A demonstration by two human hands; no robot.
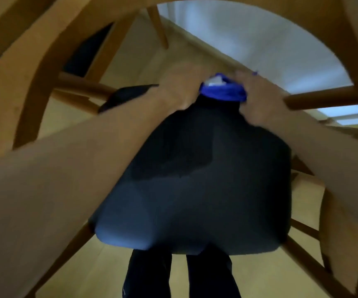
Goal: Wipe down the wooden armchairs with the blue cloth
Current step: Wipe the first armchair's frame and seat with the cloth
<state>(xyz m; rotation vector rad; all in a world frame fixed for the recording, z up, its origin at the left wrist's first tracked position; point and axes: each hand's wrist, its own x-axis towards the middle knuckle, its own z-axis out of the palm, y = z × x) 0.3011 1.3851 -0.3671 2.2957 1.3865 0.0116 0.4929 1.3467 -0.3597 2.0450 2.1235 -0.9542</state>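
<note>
Blue cloth point(223, 92) bunched between hands; left hand point(182, 87), right hand point(257, 95) both gripping it.

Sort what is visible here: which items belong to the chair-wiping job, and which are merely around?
Part of the job:
blue cloth, bunched between both hands
left hand
right hand
wooden armchair
dark seat cushion

Just around:
wooden floor
white wall
</note>
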